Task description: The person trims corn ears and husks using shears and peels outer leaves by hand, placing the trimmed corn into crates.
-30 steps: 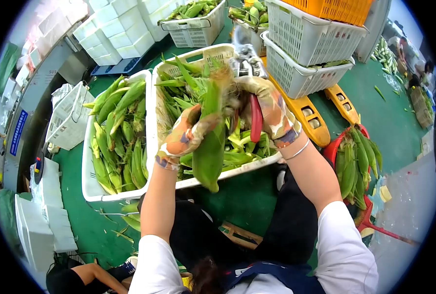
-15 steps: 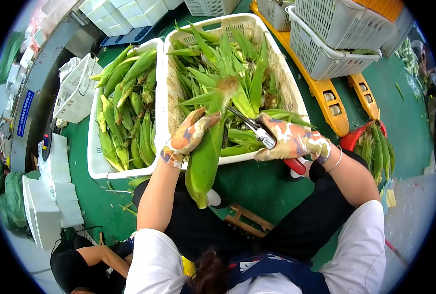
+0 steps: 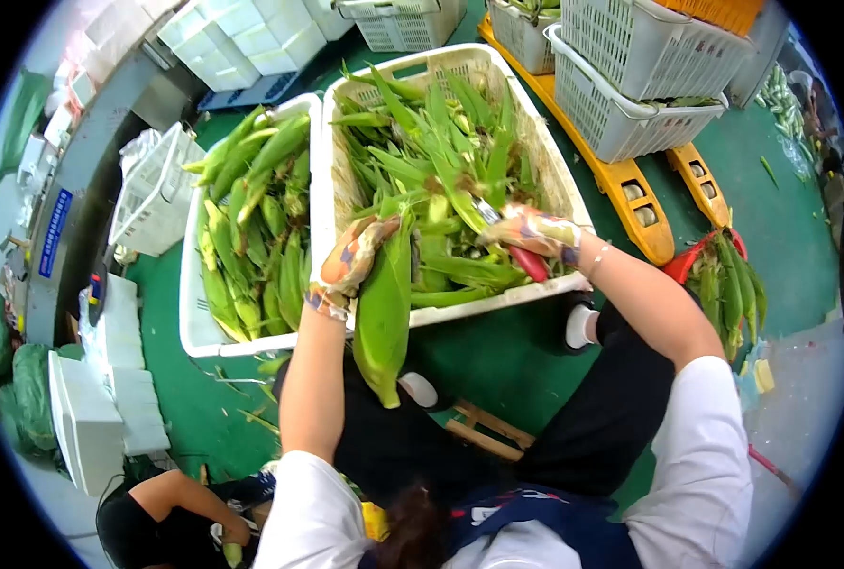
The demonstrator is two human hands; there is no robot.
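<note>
Shears [image 3: 531,265] are now sitting farther inside the near rim of the crate [image 3: 547,161] than half a second ago, the right hand [image 3: 536,233] wrapping its fingers around them. The left hand [image 3: 354,254] is gripping the corn [image 3: 381,327] near its top; its lower end is hanging past that rim. Floor [image 3: 507,356] is lying open between the legs [image 3: 583,417].
</note>
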